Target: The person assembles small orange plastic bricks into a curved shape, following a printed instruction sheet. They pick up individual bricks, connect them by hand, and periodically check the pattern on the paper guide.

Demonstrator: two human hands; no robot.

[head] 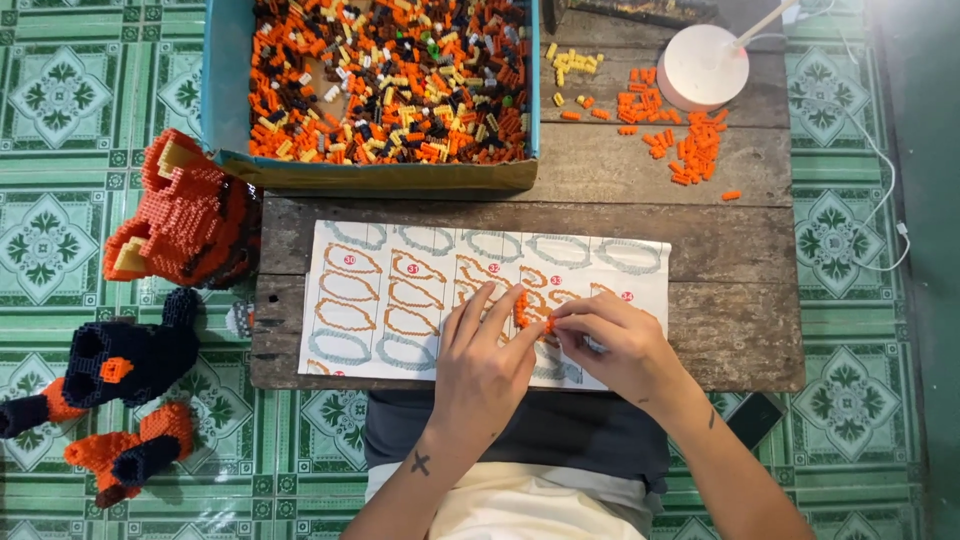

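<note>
My left hand and my right hand meet over a printed instruction sheet on a low wooden table. Between their fingertips is a small orange piece made of tiny building bricks. The left hand's fingers pinch it from the left, and the right hand's fingertips press an orange brick against its lower right. The sheet shows rows of orange and grey outline shapes.
A blue cardboard box full of orange, black and yellow bricks stands at the table's back. Loose orange bricks, yellow bricks and a white lamp base lie at back right. Built orange model parts and black model parts sit on the green tiled floor at left.
</note>
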